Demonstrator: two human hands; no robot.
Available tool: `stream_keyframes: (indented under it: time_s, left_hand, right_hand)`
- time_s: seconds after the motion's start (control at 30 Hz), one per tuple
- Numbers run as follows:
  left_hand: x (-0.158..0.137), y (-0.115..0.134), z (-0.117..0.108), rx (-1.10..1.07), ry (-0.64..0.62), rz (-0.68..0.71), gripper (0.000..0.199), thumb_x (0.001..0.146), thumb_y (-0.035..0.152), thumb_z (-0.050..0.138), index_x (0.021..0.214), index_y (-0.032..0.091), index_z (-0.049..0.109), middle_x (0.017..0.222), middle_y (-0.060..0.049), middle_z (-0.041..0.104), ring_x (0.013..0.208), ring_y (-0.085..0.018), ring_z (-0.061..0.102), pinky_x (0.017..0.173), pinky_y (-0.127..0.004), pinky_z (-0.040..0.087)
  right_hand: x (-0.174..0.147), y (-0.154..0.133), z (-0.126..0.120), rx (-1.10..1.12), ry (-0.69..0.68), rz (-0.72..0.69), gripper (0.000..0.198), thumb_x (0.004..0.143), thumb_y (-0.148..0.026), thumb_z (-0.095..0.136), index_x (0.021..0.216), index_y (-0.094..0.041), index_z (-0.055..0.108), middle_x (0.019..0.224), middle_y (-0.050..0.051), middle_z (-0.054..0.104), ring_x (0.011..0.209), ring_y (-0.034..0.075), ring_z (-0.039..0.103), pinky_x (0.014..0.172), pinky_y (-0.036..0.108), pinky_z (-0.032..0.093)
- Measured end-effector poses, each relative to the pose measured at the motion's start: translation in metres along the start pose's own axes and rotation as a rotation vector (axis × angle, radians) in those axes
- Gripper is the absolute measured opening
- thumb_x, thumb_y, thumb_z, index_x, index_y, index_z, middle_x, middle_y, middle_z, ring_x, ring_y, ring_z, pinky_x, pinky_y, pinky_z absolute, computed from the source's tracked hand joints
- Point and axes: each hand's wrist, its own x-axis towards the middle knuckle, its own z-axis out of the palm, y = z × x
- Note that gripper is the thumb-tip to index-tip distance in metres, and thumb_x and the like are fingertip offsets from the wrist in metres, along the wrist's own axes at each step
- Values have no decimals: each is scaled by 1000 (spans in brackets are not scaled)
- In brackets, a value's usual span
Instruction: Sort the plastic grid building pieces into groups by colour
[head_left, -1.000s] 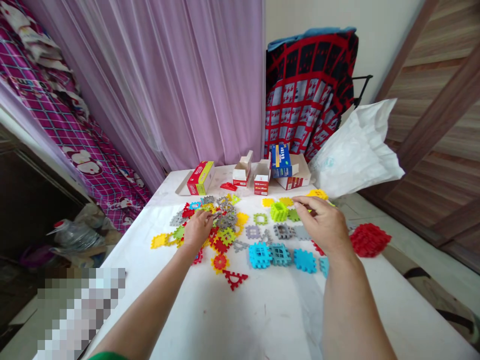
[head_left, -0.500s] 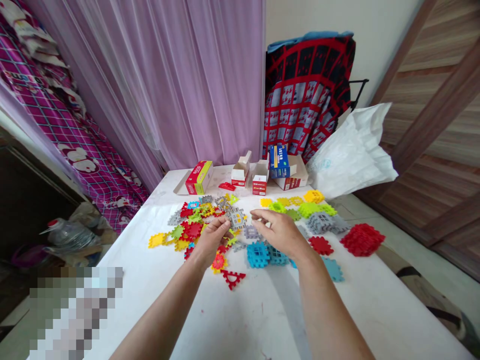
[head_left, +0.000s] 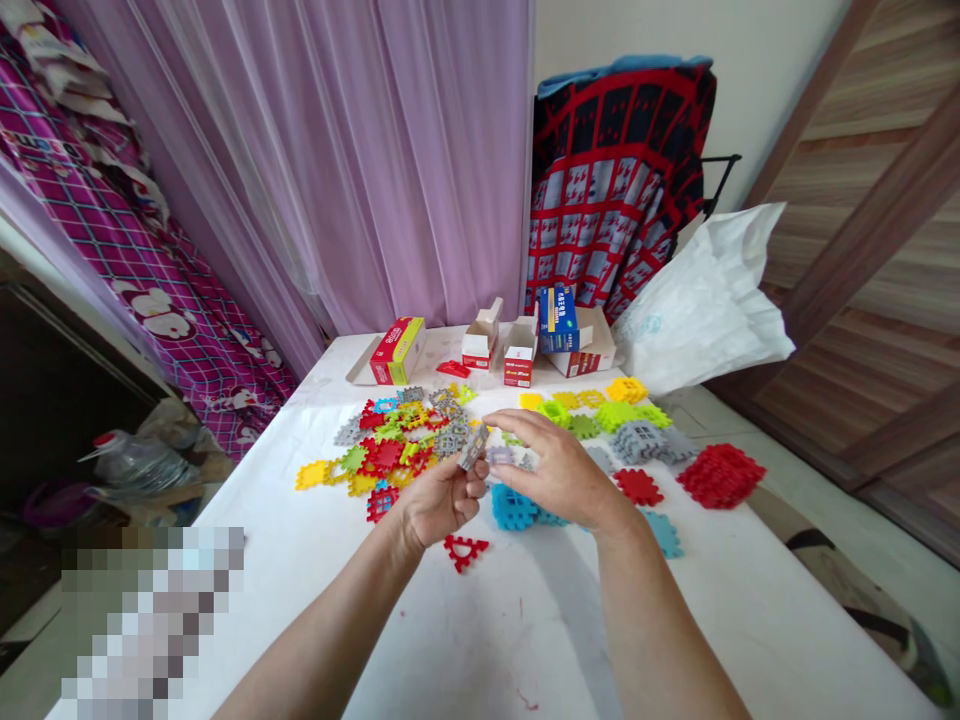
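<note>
My left hand is closed on a grey interlocking plastic tile, held up on edge and tilted above the table. My right hand is beside it, its fingers and thumb apart; the fingertips come up to the tile's upper edge, and I cannot tell whether they touch. Beyond my left hand spreads a mixed pile of notched tiles in red, yellow, green, grey and blue. A stack of blue tiles lies below my right hand, partly hidden by it. Nearer me lies a red triangular piece.
Right of my hand are grey tiles, green tiles, yellow tiles and a red stack. Opened boxes stand along the back of the white table. A white bag leans at the back right corner.
My left hand has moved right and turned, tipping the grey tile from nearly face-on to edge-on. My right hand has shifted slightly, its fingertips now closer to the tile.
</note>
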Motion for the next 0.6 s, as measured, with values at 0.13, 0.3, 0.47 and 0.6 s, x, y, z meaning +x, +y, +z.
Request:
stream_keyframes:
  time_s: [0.13,0.3,0.47,0.6]
  left_hand:
    - [2,-5,-1,10,-10,-48,12,81,17,68,79,15,56,68,3,51,46,-2,40,37,-10,21]
    - [-2,-7,0,139,-5,-46,15,84,28,66,85,16,57,68,3,53,45,-3,43,36,-11,19]
    - [-7,-10,0,293,93,153,32,86,49,61,90,17,61,91,-7,69,65,-11,63,41,-16,31]
    - [-6,-15,2,504,197,379,40,67,51,79,84,17,65,83,-4,70,59,-9,60,42,-17,27]
  right_hand:
    - [1,0,3,28,-3,10,38,83,-19,61,120,-27,66,117,3,70,109,20,63,99,36,47]
    - [3,2,11,150,9,174,26,85,-24,57,108,-23,70,98,3,75,81,16,67,78,30,52]
    - [2,15,14,277,120,383,25,83,-29,57,103,-17,68,76,1,70,64,14,62,63,27,49]
    - [0,22,13,293,66,423,28,83,-32,57,105,-18,66,71,-1,66,61,13,59,60,25,47]
